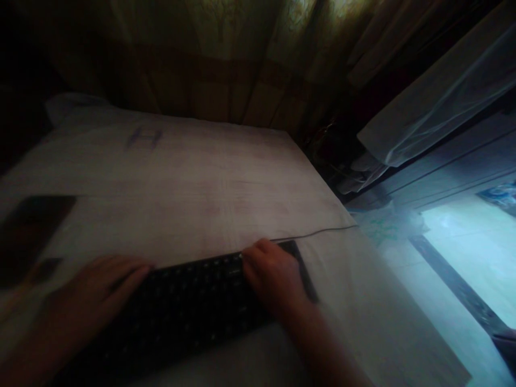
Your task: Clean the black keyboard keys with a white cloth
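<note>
Keyboard point(189, 301), black, one: on the cloth-covered surface point(226, 177), slightly askew, its near left part under the left forearm.

Left hand point(108, 279): at the keyboard's 10 o'clock, fingers half bent, by the far edge. Right hand point(274, 274): at 2 o'clock, fingers curled over the far edge. Blur and dimness hide whether either hand grips or merely rests; cannot tell.

Risks: cable point(314, 234), thin, leaves toward 2 o'clock and meets the surface's side edge; it could snag there or tug the keyboard off line if shifted. Curled fingers could press keys unintentionally. Left wrist, swung toward 9 o'clock, could knock the small dark object point(47, 270).

Also present: dark flat object point(40, 226), 10 o'clock; purple mark point(144, 138) on the cloth, between 11 and 12; curtain point(193, 59), 12; hanging white cloth point(435, 102), between 1 and 2; plastic bag point(379, 223), 2, beyond the edge; bright floor point(467, 231), nearer 3.

Obstructions: the leftward objects and the cable; the far side lies open up to the curtain.
</note>
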`<state>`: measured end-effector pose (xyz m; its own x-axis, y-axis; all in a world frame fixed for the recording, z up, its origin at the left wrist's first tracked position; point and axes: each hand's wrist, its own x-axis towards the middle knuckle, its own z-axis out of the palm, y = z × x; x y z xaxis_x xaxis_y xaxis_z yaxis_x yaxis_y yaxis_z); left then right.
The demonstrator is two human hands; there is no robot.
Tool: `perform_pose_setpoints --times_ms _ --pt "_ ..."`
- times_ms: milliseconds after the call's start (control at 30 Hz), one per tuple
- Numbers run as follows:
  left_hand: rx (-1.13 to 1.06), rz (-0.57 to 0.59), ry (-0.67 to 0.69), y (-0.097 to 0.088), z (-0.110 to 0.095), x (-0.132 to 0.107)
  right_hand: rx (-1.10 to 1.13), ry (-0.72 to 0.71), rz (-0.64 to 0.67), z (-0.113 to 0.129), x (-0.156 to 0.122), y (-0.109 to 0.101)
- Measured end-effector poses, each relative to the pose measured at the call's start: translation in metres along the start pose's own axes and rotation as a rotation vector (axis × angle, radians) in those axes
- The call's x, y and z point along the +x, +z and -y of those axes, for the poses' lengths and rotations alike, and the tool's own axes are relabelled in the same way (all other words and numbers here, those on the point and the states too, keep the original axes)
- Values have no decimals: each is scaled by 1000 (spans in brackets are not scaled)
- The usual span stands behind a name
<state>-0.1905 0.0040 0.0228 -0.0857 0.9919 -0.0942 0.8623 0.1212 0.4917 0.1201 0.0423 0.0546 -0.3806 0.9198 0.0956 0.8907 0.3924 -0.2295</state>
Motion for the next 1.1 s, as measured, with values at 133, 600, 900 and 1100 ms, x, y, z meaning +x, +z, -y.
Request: perform_pose_setpoints --times_ms 133,600,900,1100 --pt "17 -2 18 -3 -9 0 -40 -3 82 6 0 -2" --pt "37 -35 69 -4 -12 -1 42 -83 -27 3 -40 7" --pt "18 -8 51 1 -4 1 203 -52 52 -1 -58 -1" --pt "2 -15 16 -1 -8 2 231 20 -123 -17 -30 -7"
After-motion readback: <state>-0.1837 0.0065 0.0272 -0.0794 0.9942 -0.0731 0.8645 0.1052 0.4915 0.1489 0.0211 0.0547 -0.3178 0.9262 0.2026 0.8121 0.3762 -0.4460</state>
